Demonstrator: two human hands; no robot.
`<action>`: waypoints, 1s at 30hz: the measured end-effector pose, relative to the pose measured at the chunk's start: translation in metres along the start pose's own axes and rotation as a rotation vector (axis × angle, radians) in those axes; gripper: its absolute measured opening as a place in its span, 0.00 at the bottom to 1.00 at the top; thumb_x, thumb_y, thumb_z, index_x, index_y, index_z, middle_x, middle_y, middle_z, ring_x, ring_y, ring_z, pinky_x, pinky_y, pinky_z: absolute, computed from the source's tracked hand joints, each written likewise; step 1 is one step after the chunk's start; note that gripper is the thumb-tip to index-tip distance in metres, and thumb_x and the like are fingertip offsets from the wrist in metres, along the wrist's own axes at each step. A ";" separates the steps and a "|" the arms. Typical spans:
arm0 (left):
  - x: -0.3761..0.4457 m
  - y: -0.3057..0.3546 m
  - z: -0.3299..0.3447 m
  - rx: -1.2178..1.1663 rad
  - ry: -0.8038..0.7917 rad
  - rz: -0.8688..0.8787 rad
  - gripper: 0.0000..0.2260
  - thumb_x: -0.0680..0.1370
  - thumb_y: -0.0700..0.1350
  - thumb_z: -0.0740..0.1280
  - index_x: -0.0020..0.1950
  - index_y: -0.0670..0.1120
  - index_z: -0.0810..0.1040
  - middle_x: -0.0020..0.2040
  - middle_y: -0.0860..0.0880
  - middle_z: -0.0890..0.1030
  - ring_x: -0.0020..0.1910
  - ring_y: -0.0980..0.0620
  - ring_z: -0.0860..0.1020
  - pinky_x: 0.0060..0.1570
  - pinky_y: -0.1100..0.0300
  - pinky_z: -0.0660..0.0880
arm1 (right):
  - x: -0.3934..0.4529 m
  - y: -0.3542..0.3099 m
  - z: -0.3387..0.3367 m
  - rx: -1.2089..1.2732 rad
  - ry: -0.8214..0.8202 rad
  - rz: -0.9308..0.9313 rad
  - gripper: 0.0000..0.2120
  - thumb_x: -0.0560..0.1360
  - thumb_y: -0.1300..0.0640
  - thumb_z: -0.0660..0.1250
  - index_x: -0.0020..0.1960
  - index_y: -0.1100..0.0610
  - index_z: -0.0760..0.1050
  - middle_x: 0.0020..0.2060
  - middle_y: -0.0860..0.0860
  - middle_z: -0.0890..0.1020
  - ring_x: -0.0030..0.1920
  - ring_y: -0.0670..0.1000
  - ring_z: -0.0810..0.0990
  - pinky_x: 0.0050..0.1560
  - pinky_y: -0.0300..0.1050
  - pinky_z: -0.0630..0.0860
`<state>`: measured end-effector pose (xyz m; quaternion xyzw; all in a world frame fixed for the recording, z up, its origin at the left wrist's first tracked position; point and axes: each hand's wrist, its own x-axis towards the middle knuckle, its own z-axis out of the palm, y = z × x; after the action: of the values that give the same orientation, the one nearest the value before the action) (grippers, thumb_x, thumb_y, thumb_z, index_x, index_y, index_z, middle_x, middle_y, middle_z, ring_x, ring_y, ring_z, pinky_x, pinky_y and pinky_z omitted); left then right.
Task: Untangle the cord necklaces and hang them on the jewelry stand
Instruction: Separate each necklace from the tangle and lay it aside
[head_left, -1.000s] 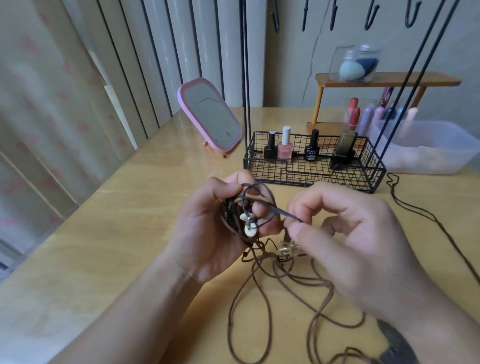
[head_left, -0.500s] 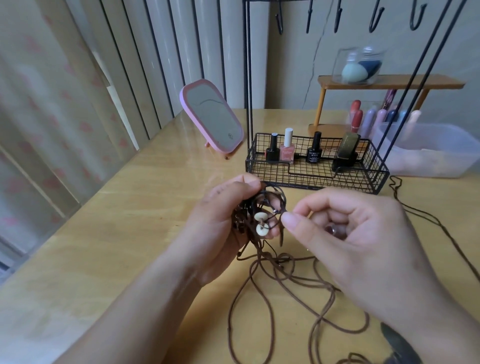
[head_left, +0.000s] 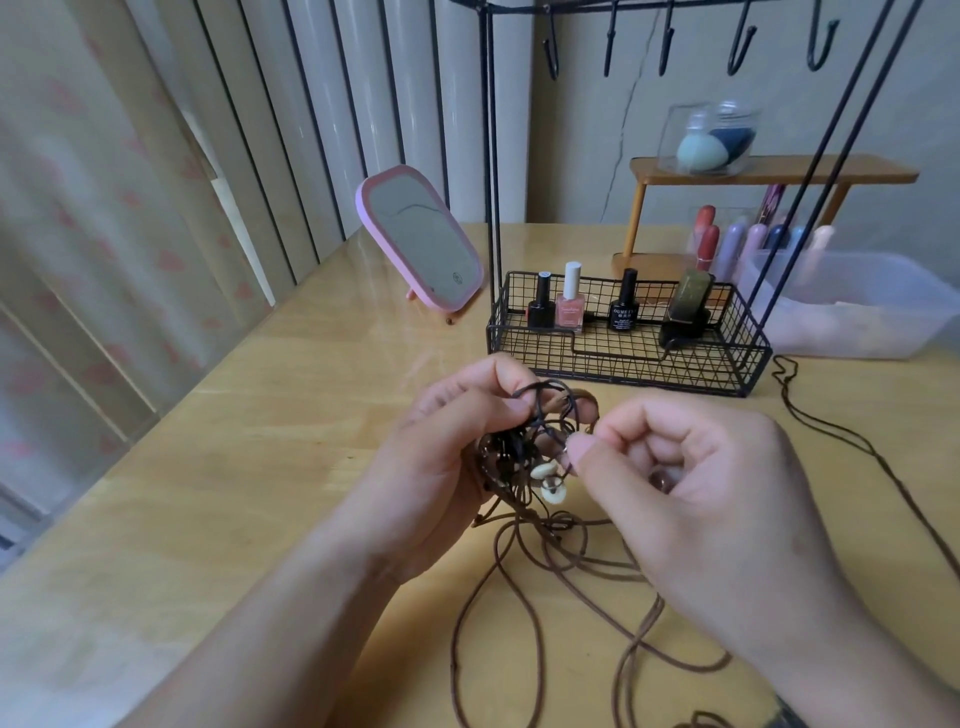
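- left hand (head_left: 441, 457) is clutching the knotted wad of cord necklaces (head_left: 524, 447), just above the counter (head_left: 208, 493)
- right hand (head_left: 691, 493) pinches one strand at the wad's 3 o'clock
- loose brown loops trail toward 6 o'clock across the counter
- jewelry stand (head_left: 623, 338) sits at 12 o'clock, hooks (head_left: 670, 47) bare

A dressing table at home

Pink mirror (head_left: 423, 239), nail polish bottles (head_left: 570, 301), lipsticks (head_left: 707, 234) — curtains (head_left: 104, 218) alongside.
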<state>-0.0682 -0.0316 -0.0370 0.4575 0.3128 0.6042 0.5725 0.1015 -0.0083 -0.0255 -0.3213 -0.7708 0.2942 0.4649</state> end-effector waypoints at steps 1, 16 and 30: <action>0.000 0.001 0.001 0.010 -0.007 0.001 0.03 0.71 0.41 0.65 0.42 0.42 0.73 0.48 0.41 0.83 0.38 0.49 0.78 0.37 0.61 0.76 | -0.001 0.000 0.002 -0.022 0.027 -0.030 0.12 0.69 0.55 0.71 0.29 0.55 0.75 0.20 0.51 0.72 0.21 0.50 0.68 0.30 0.24 0.64; 0.001 0.003 0.005 -0.102 0.058 -0.051 0.03 0.75 0.38 0.59 0.42 0.44 0.68 0.63 0.41 0.81 0.56 0.42 0.82 0.45 0.52 0.80 | -0.005 0.007 0.008 -0.227 -0.055 -0.205 0.07 0.74 0.49 0.68 0.42 0.52 0.81 0.29 0.45 0.77 0.27 0.45 0.72 0.28 0.40 0.71; 0.000 0.000 0.009 -0.057 -0.081 -0.049 0.03 0.75 0.36 0.61 0.43 0.42 0.67 0.66 0.41 0.79 0.63 0.47 0.79 0.47 0.49 0.81 | 0.021 0.002 -0.005 0.377 -0.184 0.465 0.10 0.78 0.65 0.66 0.43 0.57 0.84 0.22 0.51 0.70 0.19 0.42 0.65 0.23 0.29 0.66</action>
<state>-0.0604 -0.0329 -0.0333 0.4573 0.2831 0.5797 0.6121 0.0989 0.0094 -0.0139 -0.3692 -0.6472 0.5582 0.3650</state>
